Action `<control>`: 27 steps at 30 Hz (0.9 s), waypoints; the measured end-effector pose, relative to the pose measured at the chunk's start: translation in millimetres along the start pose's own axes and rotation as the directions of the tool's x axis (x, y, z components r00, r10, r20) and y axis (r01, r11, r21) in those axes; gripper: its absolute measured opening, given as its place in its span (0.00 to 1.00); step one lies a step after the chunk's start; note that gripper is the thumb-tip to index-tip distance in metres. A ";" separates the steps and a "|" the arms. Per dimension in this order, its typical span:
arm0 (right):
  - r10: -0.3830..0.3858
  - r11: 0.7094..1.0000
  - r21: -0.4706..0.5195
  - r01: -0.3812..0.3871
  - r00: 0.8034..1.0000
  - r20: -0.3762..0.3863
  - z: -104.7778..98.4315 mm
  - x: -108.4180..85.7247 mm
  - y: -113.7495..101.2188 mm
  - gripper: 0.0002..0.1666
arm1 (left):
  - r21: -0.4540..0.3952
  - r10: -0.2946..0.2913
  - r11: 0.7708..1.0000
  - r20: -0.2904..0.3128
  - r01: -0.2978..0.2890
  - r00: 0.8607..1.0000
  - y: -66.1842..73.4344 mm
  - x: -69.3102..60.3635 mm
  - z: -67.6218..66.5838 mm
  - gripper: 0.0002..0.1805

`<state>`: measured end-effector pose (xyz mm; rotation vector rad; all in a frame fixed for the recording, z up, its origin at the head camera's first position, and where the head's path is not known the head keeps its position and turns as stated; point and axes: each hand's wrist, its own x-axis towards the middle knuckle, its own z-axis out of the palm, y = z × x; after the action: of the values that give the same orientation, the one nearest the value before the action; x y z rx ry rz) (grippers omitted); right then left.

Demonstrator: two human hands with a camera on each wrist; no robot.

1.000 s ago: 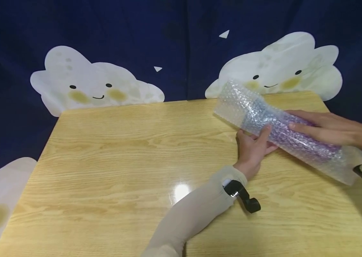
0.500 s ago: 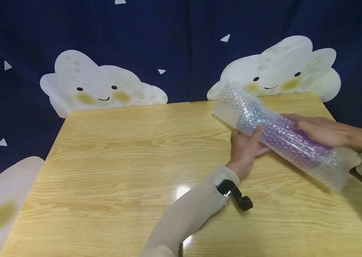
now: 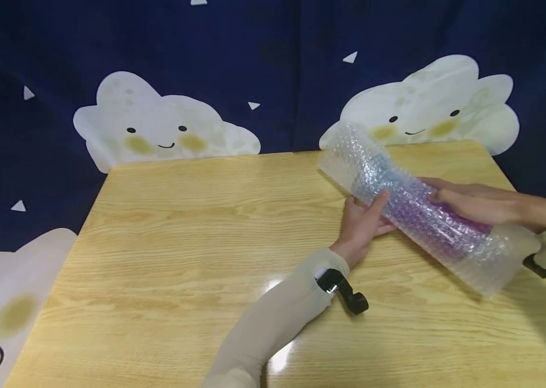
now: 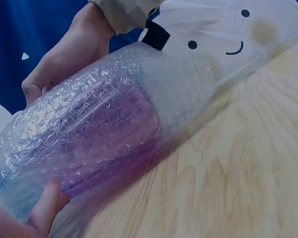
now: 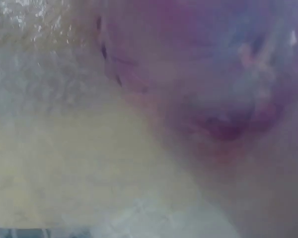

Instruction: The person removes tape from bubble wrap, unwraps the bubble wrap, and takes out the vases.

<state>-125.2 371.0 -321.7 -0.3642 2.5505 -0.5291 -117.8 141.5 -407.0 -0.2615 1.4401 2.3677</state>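
Observation:
A long purple and blue cylinder-like thing is wrapped in bubble wrap, held at a slant over the right side of the table. What the wrapped thing is, I cannot tell. My left hand grips its near side, thumb on the wrap and fingers partly hidden beneath. My right hand holds the far side, with its fingertips out of sight. In the left wrist view, purple shows through the bubbles, and loose wrap sticks out past that end. The right wrist view is a blur of purple behind film.
The wooden table extends to the left and front of the hands. Behind it hangs a dark blue curtain printed with white clouds. A black strap dangles from the left sleeve.
Both hands have shifted slightly left and toward me with the wrapped bundle. Its right end has swung a little lower. The head view has turned slightly left.

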 end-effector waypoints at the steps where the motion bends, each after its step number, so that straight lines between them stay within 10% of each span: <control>1: 0.003 1.000 0.005 -0.003 1.000 0.007 0.6 -0.6 -1.3 0.40 | 0.007 -0.001 1.000 0.002 0.001 1.000 0.9 -0.5 -1.7 0.38; 12: 0.023 1.000 0.015 -0.024 0.996 0.082 5.0 -3.9 -21.8 0.44 | 0.104 0.009 0.995 0.044 -0.014 0.999 11.3 -4.3 -24.6 0.22; 20: 0.011 1.000 -0.008 -0.010 0.991 0.134 7.6 -4.9 -35.8 0.45 | 0.171 -0.035 0.985 0.062 0.024 0.997 17.4 -8.1 -43.9 0.41; 27: 0.000 1.000 -0.001 0.001 0.988 0.157 10.8 -7.4 -49.8 0.46 | 0.236 -0.043 0.972 0.118 0.014 0.992 27.5 -11.8 -63.3 0.23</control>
<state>-105.7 326.1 -305.5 -0.3912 2.3986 -0.4796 -119.4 71.6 -409.9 -0.0727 1.6257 2.1237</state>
